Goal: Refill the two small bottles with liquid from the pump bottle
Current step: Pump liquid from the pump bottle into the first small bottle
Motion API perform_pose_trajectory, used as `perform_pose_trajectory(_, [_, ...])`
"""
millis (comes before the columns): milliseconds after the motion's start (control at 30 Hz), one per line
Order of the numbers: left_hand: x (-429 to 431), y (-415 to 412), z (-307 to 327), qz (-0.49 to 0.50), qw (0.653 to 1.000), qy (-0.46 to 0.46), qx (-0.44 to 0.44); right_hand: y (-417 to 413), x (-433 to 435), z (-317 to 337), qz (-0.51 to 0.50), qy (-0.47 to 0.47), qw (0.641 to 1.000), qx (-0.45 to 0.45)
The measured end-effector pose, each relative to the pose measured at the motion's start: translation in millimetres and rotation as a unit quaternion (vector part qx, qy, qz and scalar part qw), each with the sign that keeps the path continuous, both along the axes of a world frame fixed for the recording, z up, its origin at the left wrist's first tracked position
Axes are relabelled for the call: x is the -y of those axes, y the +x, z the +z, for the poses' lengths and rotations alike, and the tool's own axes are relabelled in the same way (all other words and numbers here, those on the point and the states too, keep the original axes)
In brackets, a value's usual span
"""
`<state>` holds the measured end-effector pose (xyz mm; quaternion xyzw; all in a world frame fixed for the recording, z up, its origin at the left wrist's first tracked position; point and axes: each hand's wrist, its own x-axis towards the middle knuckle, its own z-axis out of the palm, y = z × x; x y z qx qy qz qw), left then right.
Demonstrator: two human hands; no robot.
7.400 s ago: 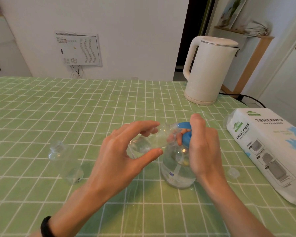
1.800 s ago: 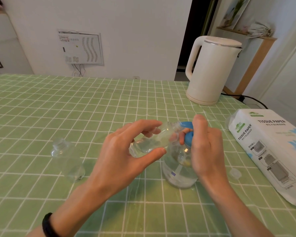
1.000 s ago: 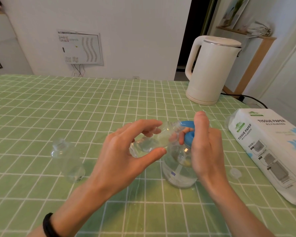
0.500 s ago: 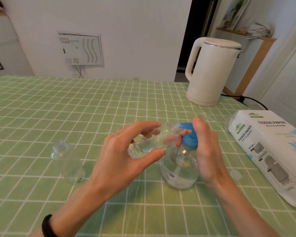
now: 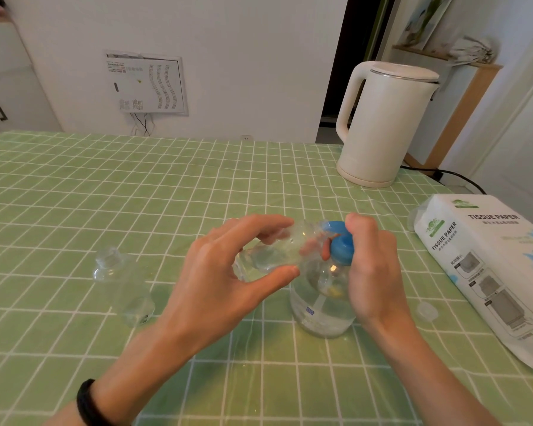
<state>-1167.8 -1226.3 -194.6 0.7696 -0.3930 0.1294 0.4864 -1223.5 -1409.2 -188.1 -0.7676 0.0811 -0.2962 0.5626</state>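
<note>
Liquid is still being pumped by the right hand [image 5: 373,265] into a tilted small bottle [image 5: 271,253] pinched by the left hand [image 5: 225,281]; the pump head [image 5: 340,245] is rising again.

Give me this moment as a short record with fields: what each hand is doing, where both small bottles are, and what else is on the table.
left hand: holds small bottle tilted, mouth at blue pump head
right hand: on the pump head of the pump bottle
second small bottle: standing uncapped to the left, untouched
loose cap: right of the pump bottle
other items: white kettle, tissue paper pack
</note>
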Motion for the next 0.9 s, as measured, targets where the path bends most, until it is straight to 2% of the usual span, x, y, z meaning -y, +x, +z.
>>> perform_pose_trajectory(600, [-0.5, 1.2, -1.4, 0.000, 1.000, -0.002, 0.003, 0.0, -4.2, 1.1, -0.032, -0.028, 0.999, -0.004])
perform_pose_trajectory(900, [-0.6, 0.6, 0.4, 0.001, 1.000, -0.011, 0.000, -1.0, -8.9, 0.7, -0.047, -0.008, 0.999, -0.022])
